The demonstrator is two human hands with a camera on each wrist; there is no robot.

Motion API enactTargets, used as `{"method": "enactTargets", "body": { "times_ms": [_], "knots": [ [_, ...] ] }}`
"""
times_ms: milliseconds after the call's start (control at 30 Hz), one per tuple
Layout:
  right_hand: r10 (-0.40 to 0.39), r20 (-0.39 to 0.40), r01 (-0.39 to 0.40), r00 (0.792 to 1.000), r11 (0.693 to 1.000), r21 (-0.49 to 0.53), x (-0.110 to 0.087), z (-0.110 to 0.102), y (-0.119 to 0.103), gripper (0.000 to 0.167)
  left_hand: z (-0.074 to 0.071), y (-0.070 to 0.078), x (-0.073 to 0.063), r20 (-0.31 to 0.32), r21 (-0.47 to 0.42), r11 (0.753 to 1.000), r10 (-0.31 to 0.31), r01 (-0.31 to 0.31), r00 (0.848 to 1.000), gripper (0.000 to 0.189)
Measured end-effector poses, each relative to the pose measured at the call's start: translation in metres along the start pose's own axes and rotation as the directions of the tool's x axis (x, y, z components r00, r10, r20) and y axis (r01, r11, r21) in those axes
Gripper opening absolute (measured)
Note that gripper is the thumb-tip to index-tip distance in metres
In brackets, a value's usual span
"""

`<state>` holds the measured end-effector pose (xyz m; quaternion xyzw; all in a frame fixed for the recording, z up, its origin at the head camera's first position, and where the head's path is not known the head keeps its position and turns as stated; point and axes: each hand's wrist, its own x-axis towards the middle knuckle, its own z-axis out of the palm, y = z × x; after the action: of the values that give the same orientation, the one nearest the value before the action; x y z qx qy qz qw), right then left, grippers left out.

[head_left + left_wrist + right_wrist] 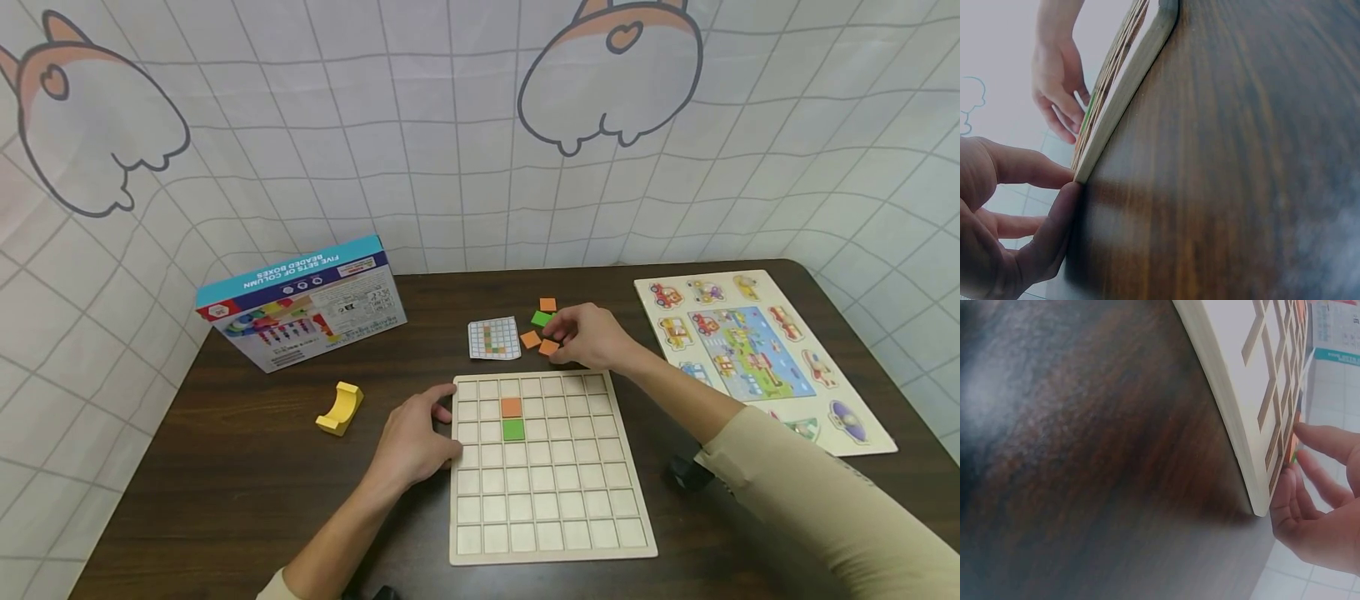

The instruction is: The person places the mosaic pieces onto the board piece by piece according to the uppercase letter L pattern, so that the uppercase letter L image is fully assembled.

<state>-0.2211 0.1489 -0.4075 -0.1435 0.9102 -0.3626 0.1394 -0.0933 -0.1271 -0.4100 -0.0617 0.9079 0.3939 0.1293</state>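
Note:
A wooden grid board point(555, 550) lies on the table, with one orange tile point(511, 407) and one green tile point(513, 430) in neighbouring cells. At its left edge rests my left hand point(415, 440), thumb and fingers spread along the rim; the left wrist view shows the fingertips point(1067, 190) against the board's side. Beyond the far edge, my right hand point(592, 336) pinches an orange tile point(549, 347) between thumb and fingers. Beside it lie two other orange tiles, one nearer point(531, 339) and one farther back point(547, 305), plus a green tile point(542, 318).
A printed pattern card point(493, 338) lies left of the loose tiles. On the left are a yellow curved block point(341, 408) and a toy box point(315, 308). A picture puzzle board point(757, 358) lies at the right. The patterned curtain point(480, 150) hangs behind the table.

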Motion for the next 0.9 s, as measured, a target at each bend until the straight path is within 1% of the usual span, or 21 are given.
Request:
{"method": "enactTargets", "body": {
  "times_ms": [500,733,900],
  "knots": [
    [-0.001,-0.008,0.001,1.000,0.999,-0.054,0.0040,0.0041,-0.0018,0.030,0.0000,-0.0009,0.0000,-0.002,0.004,1.000,0.005,-0.005,1.000,0.079],
    [-0.004,-0.013,0.003,1.000,0.998,-0.059,0.0043,0.0052,-0.0021,0.028,-0.0003,-0.0013,0.0001,-0.002,-0.006,1.000,0.001,-0.001,1.000,0.079],
    [-0.009,-0.015,0.008,1.000,0.997,-0.075,0.0043,0.0054,-0.0040,0.027,0.0001,-0.0010,0.0002,-0.004,0.002,1.000,0.005,-0.005,1.000,0.079]
  ]
}}
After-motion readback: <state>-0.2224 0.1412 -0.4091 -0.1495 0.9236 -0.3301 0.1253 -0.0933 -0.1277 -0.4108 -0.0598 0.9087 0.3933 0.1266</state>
